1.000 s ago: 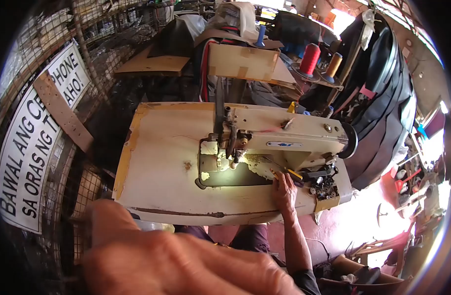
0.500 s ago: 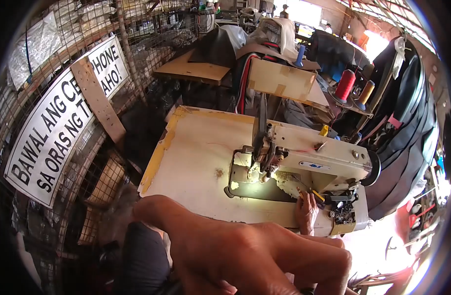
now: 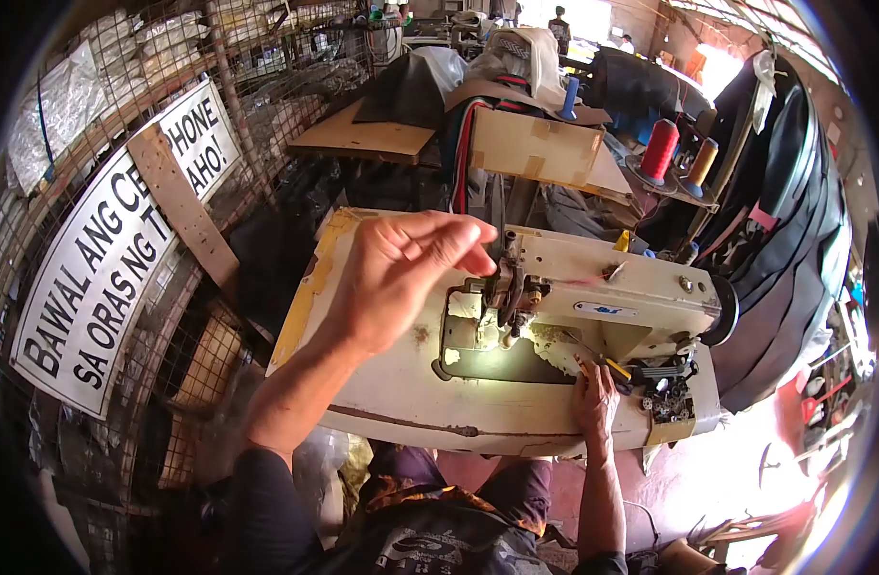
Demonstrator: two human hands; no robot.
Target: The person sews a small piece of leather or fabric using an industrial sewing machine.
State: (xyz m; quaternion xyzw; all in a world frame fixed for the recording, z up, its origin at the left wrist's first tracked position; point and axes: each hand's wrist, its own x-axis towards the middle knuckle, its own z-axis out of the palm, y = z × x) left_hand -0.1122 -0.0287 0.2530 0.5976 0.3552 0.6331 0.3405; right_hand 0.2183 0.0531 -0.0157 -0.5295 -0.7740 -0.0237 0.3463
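A sewing machine (image 3: 593, 278) with a pale, worn body stands on a table, its lamp lighting the needle area. My left hand (image 3: 401, 278) is raised to the left of the machine head, thumb and fingertips pinched together beside its upright bar. Whatever is in that pinch is too small to make out. On the machine bed near the front edge rests my right hand (image 3: 597, 398), its fingers stretched out along the surface. Just beside those fingertips lies a yellow-and-black-handled screwdriver (image 3: 616, 370), with its thin shaft pointing toward the needle area.
Red (image 3: 661, 151) and orange (image 3: 703, 164) thread cones stand behind the machine. Dark sheets of material (image 3: 789, 249) hang at the right. A lettered sign (image 3: 104, 268) is fixed to wire mesh on the left. A cardboard-covered panel (image 3: 535, 146) rises behind the table.
My left arm, which crossed low over the table front, has swung up, bringing the left hand to the machine head. My right hand stays about where it was.
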